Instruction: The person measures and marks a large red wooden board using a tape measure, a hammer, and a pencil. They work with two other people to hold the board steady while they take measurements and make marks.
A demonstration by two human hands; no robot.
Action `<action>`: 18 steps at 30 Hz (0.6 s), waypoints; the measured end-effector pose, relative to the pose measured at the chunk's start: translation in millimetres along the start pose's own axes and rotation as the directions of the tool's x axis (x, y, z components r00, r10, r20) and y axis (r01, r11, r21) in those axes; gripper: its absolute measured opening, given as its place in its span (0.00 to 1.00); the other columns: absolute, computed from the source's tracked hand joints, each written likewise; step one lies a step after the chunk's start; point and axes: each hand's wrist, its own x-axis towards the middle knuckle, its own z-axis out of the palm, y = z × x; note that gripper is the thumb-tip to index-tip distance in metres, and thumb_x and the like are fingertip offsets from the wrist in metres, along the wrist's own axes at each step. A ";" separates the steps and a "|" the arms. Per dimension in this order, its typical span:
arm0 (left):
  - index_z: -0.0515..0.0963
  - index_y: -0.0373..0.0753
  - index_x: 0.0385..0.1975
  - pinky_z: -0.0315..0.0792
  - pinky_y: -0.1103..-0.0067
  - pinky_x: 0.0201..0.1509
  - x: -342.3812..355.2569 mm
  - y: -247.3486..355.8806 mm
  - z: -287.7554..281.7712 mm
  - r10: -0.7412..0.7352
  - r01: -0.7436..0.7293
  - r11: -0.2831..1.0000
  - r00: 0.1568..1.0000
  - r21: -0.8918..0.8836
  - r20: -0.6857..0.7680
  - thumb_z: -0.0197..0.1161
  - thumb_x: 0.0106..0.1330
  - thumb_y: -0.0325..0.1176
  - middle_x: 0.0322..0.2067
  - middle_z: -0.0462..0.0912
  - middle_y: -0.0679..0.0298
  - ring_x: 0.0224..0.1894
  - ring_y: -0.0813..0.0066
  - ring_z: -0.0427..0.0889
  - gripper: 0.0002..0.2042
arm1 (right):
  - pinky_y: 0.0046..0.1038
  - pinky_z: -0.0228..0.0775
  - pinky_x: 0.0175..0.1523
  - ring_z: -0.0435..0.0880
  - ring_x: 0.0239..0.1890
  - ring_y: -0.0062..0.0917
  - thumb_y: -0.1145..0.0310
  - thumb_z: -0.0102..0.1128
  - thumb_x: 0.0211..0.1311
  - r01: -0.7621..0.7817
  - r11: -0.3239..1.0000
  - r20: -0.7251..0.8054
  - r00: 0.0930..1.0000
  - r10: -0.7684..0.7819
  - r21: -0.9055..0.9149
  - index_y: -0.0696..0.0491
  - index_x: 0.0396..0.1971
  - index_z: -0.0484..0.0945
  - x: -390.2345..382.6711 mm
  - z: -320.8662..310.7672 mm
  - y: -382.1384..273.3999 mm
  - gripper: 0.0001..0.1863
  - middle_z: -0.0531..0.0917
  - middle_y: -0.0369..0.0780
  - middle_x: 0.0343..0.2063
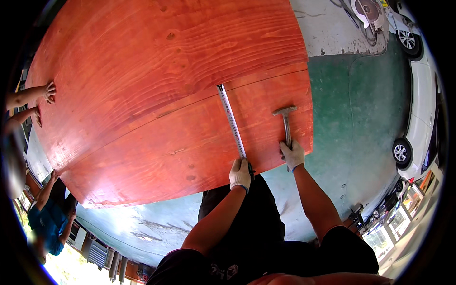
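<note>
In front of me lies a large reddish-orange wooden board with a dark line running across it. My gloved left hand is closed around a tape measure at the board's near edge. The white blade of the tape measure stretches from there over the board, past the dark line. My gloved right hand grips the handle of a claw hammer near the board's right corner. The hammer's head points away from me, over the board.
At the left, one person's hands rest on the board; another person in a blue shirt touches its near left corner. A circular saw lies on a grey surface at far right. A white car stands beyond the green floor.
</note>
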 end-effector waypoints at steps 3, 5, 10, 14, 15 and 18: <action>0.72 0.39 0.33 0.71 0.75 0.22 0.1 0.6 -1.4 -0.005 0.005 1.000 1.000 0.016 0.003 0.55 0.79 0.40 0.24 0.73 0.66 0.21 0.76 0.75 0.13 | 0.26 0.77 0.28 0.81 0.21 0.19 0.57 0.68 0.67 -0.025 1.000 -0.001 1.000 0.025 0.013 0.57 0.33 0.79 1.5 1.1 0.2 0.17 0.83 0.36 0.22; 0.72 0.39 0.33 0.71 0.76 0.22 0.8 1.0 -2.5 -0.001 0.001 1.000 1.000 0.002 0.010 0.55 0.79 0.40 0.24 0.73 0.66 0.21 0.76 0.75 0.13 | 0.26 0.77 0.28 0.81 0.21 0.19 0.57 0.69 0.67 -0.030 0.999 -0.008 0.999 0.031 0.012 0.57 0.33 0.79 2.4 1.9 0.7 0.17 0.83 0.36 0.22; 0.71 0.40 0.32 0.71 0.76 0.22 2.5 0.2 -2.3 0.003 -0.003 1.000 1.000 0.003 0.021 0.55 0.79 0.40 0.24 0.72 0.67 0.20 0.76 0.74 0.13 | 0.25 0.77 0.28 0.81 0.22 0.19 0.57 0.68 0.67 -0.035 0.999 -0.005 0.999 0.035 0.020 0.57 0.32 0.79 4.7 1.9 3.0 0.17 0.83 0.36 0.22; 0.71 0.41 0.32 0.70 0.76 0.21 5.0 -6.4 -0.9 -0.013 0.014 1.000 1.000 -0.027 0.026 0.55 0.79 0.40 0.23 0.72 0.68 0.19 0.77 0.73 0.13 | 0.26 0.77 0.28 0.82 0.22 0.19 0.57 0.68 0.67 -0.031 0.999 -0.010 0.999 0.031 0.021 0.57 0.33 0.79 5.5 -0.2 4.6 0.17 0.83 0.36 0.22; 0.70 0.41 0.32 0.70 0.76 0.21 7.2 -8.2 -1.2 -0.014 0.015 0.999 0.999 -0.031 0.030 0.55 0.79 0.40 0.23 0.71 0.68 0.19 0.77 0.73 0.13 | 0.26 0.77 0.28 0.82 0.22 0.19 0.57 0.68 0.67 -0.016 1.000 0.000 1.000 0.016 0.018 0.57 0.33 0.79 6.2 -0.5 4.7 0.17 0.83 0.36 0.22; 0.73 0.40 0.36 0.72 0.75 0.24 11.2 -13.9 -6.5 -0.019 0.020 1.000 0.997 -0.017 0.069 0.52 0.80 0.39 0.25 0.76 0.64 0.22 0.74 0.75 0.11 | 0.26 0.77 0.29 0.82 0.22 0.20 0.56 0.68 0.67 -0.013 1.000 0.003 1.000 0.013 0.001 0.57 0.35 0.80 6.8 -1.6 6.2 0.17 0.83 0.36 0.22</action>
